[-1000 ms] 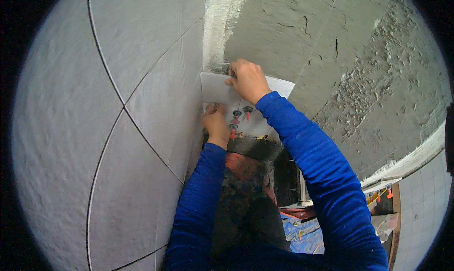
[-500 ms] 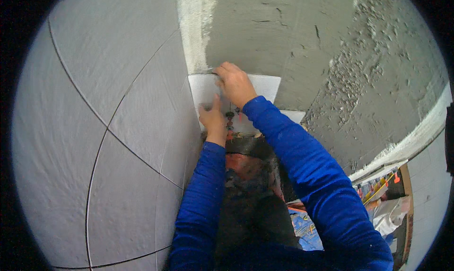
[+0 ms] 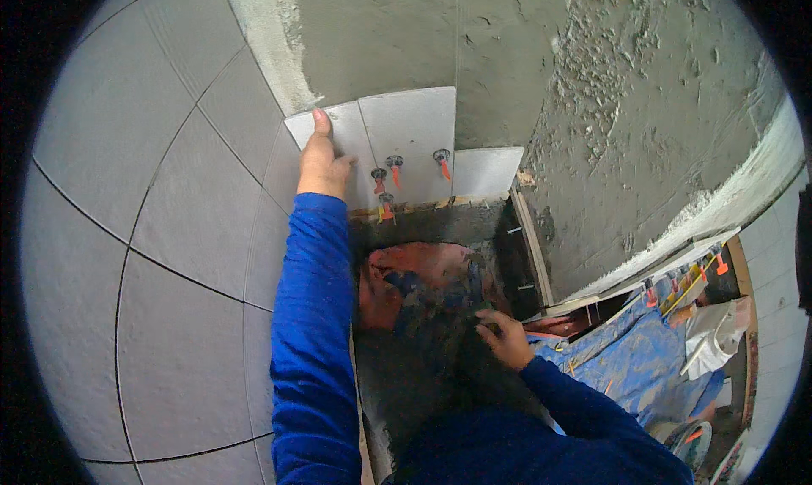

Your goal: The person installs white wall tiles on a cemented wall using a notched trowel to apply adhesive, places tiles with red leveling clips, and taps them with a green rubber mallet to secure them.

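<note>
My left hand (image 3: pixel 323 162) presses on a white tile (image 3: pixel 331 111) in the corner, one finger stretched up to its top edge and another apart at the right. Beside it stands a second white tile (image 3: pixel 408 117), with a lower white piece (image 3: pixel 484 172) further right. Small black levelling clips with red tabs (image 3: pixel 395 164) sit on these tiles. My right hand (image 3: pixel 501 337) hangs low over the dark recess, fingers loosely bent and apart, with nothing visible in them.
Large grey wall tiles (image 3: pixel 182 341) line the left. Grey mortar (image 3: pixel 643 130) covers the wall ahead and right, with a wooden batten (image 3: pixel 529 244) at its foot. A blue sheet (image 3: pixel 630 375), white bag (image 3: pixel 710 341) and bucket (image 3: pixel 685 443) lie lower right, a stained red cloth (image 3: pixel 423 261) below the tiles.
My right hand has left the tile's top edge and dropped to the lower right. My left hand has moved up to that edge. The view has shifted, showing more below.
</note>
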Tool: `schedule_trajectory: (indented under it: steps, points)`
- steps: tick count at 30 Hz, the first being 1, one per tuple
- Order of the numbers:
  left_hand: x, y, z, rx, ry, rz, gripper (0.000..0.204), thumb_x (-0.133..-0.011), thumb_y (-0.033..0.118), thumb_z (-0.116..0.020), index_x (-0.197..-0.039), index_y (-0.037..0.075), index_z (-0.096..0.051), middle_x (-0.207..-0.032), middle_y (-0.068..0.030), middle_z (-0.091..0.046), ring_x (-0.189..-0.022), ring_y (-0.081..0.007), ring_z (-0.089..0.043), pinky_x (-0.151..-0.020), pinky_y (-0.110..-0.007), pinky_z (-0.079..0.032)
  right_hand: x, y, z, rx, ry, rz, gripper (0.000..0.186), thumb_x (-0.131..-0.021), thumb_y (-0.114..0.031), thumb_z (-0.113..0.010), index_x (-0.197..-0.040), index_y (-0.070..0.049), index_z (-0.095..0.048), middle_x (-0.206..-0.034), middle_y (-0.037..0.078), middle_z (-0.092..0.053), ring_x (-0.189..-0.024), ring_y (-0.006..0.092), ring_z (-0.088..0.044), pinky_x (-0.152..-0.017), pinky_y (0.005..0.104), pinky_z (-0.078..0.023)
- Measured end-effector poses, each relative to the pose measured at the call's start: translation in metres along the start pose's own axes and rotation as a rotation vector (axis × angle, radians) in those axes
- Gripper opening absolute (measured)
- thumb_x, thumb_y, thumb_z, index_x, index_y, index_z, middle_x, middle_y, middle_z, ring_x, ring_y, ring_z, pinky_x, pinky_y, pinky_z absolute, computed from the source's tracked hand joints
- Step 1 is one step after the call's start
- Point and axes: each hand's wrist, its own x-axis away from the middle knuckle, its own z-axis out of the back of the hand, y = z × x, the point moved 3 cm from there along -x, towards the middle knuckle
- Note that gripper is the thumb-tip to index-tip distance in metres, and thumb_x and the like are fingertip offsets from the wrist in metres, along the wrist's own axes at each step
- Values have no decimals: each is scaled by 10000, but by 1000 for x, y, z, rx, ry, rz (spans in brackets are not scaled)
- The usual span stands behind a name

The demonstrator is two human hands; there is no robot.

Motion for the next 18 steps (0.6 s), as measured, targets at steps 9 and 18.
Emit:
schedule_trajectory:
  steps: [9, 18]
  points:
    - [-10, -6, -10, 123, 126, -17, 975, -901, 583, -678, -1564, -6, -271, -1652, -204, -215, -1499, -439, -231, -1157, -686, -214, 23, 3, 18, -9, 59, 9, 291, -923, -132, -722, -1199, -54, -675, -1059, 175, -724, -912, 294, -726, -786, 358, -566]
    - [-15, -11, -9, 189, 163, -60, 879, -858, 553, -768, -1423, -48, -463, -1480, -160, -491, -1262, -321, -518, -958, -568, -450, -4, -51, 18, 6, 118, 148, 242, -894, -115, -750, -1114, -34, -689, -1085, 164, -729, -895, 305, -715, -775, 351, -563]
